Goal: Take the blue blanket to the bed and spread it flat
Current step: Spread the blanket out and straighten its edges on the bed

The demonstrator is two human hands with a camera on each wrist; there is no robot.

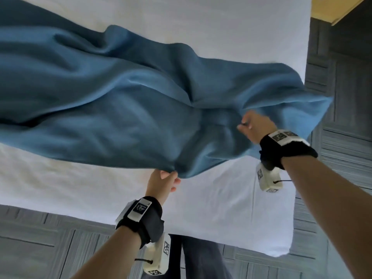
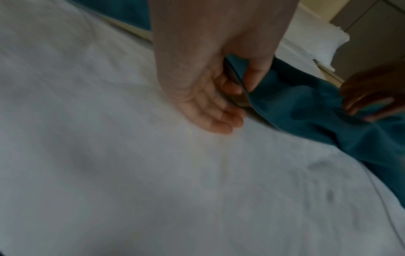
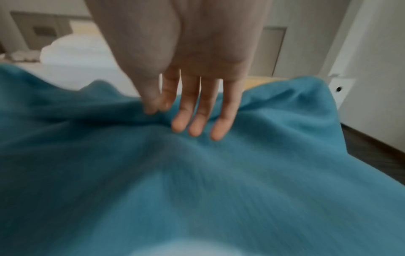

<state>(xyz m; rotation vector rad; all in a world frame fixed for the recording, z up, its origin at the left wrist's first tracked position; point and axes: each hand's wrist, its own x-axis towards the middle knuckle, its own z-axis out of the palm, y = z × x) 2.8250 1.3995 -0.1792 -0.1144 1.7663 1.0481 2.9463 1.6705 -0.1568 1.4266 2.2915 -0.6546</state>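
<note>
The blue blanket hangs billowed and wrinkled above the white bed, stretching from the far left to the bed's right side. My left hand pinches its near hem, thumb on top and fingers beneath, as the left wrist view shows. My right hand holds a fold further right. In the right wrist view its thumb and forefinger pinch the blanket, while the other three fingers stay straight. The blanket's far-left part runs out of view.
Grey patterned carpet surrounds the bed's near corner. My dark trouser leg stands against the bed's edge. Pale wooden furniture sits at the far right. White pillows lie at the bed's far end.
</note>
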